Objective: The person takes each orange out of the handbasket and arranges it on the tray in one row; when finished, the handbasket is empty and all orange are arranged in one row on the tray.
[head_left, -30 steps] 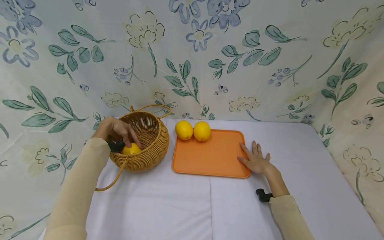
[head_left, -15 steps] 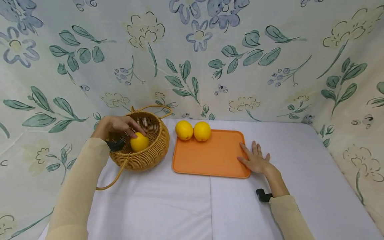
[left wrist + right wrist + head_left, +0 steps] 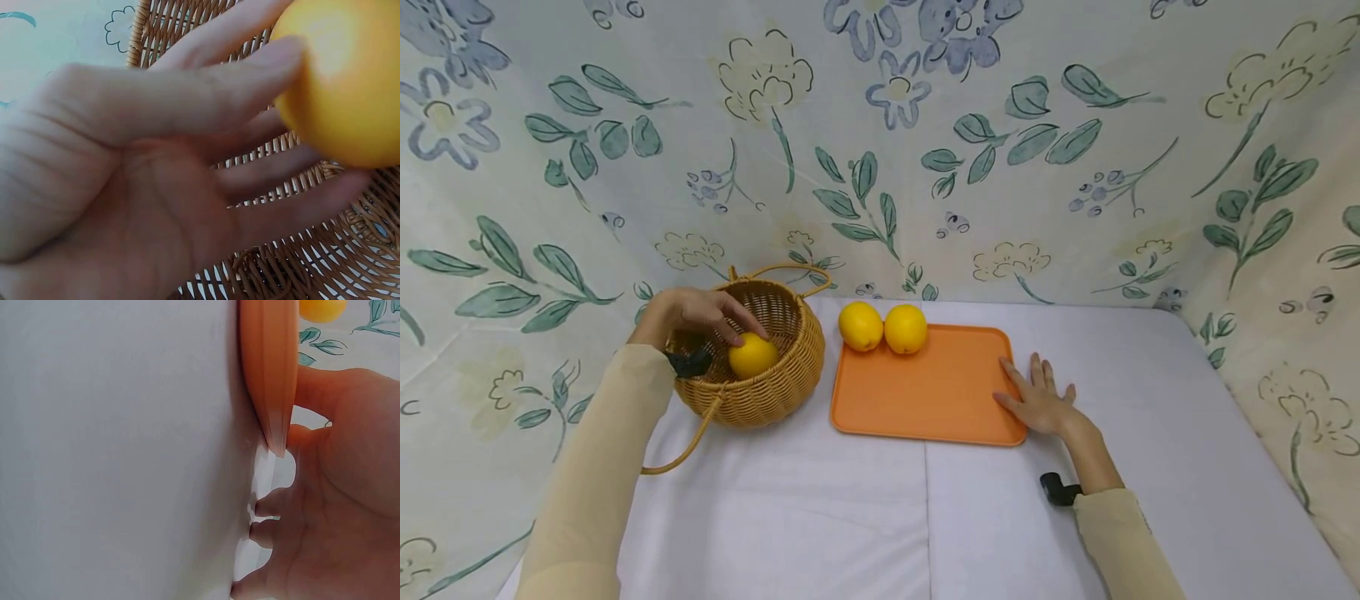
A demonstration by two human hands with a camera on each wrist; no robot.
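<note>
My left hand [image 3: 703,312] reaches into a round wicker basket [image 3: 782,392] and pinches a smooth round yellow fruit [image 3: 753,357] between thumb and fingertips. In the left wrist view the thumb lies against the near side of that fruit [image 3: 350,81], with woven cane behind it. Two more yellow fruits, one at the left [image 3: 860,326] and one beside it [image 3: 906,328], sit side by side at the back left of an orange tray [image 3: 925,392]. With fingers spread, my right hand [image 3: 1041,404] rests at the tray's right edge, thumb over the rim; other fingertips touch the table.
The basket's thin handles [image 3: 681,462] stick out, one to the front left and one to the back. White cloth [image 3: 850,517] covers the table. A flowered curtain [image 3: 880,167] hangs close behind it and at the sides.
The left hand has raised the yellow fruit from low in the basket and shifted it slightly right, so more of it shows. The right hand and tray have stayed put.
</note>
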